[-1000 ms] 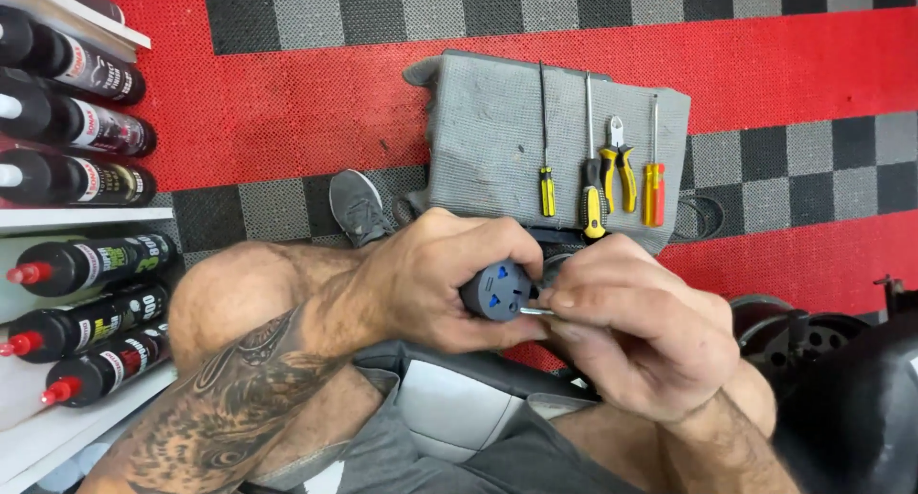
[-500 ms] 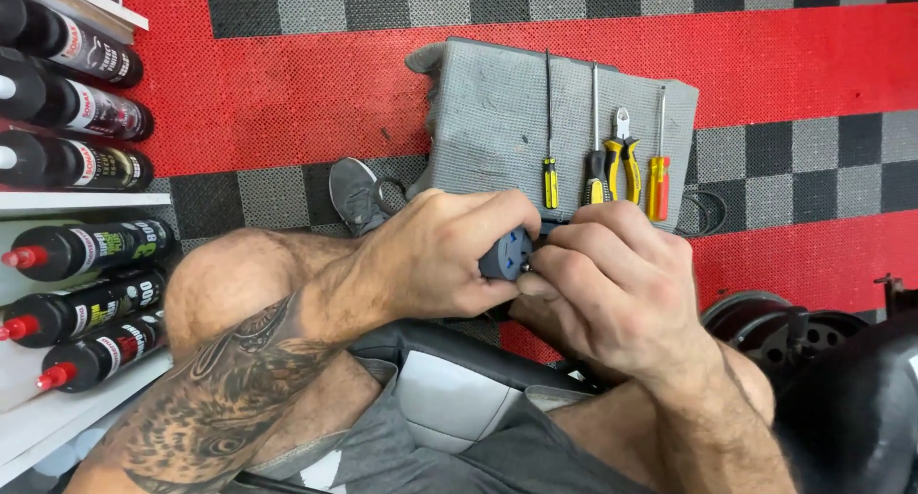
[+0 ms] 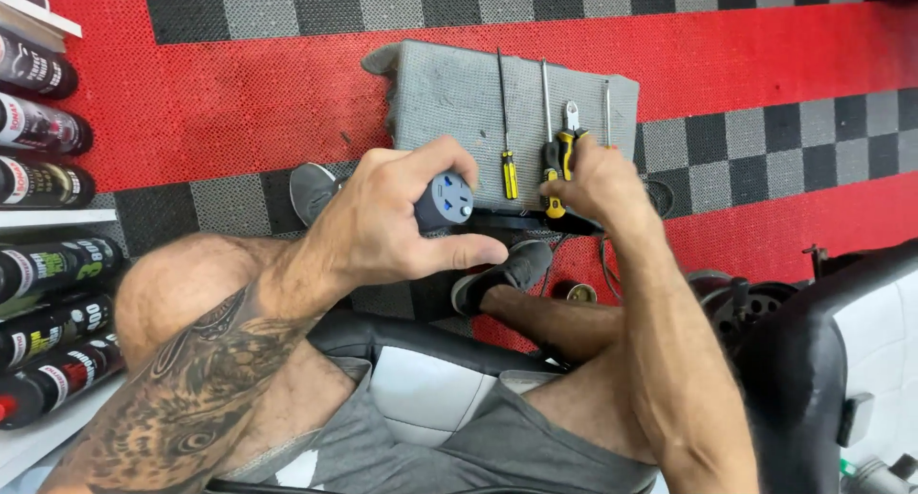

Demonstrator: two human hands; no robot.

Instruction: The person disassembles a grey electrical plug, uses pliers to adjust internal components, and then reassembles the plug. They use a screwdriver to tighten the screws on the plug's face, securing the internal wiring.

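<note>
My left hand [image 3: 382, 226] grips a dark blue-grey electrical plug [image 3: 445, 199], its round face with holes turned up toward me. My right hand [image 3: 598, 183] has reached out to a grey mat [image 3: 449, 102] on the floor. Its fingers are curled down over the handle of a thin-shafted screwdriver [image 3: 605, 111], and that handle is hidden under the hand. Beside it on the mat lie a yellow-handled screwdriver [image 3: 510, 174], a black-and-yellow screwdriver [image 3: 550, 169] and yellow-handled pliers [image 3: 567, 135].
Red, black and grey floor tiles lie below. A white shelf with black bottles [image 3: 48, 264] stands at the left. My shoes [image 3: 507, 269] rest near the mat, and a small brass part [image 3: 579, 292] lies on the floor. A black seat [image 3: 813, 360] is at the right.
My right hand has left the plug and moved forward and right to the tools on the mat. My left hand still holds the plug, now turned with its face in view.
</note>
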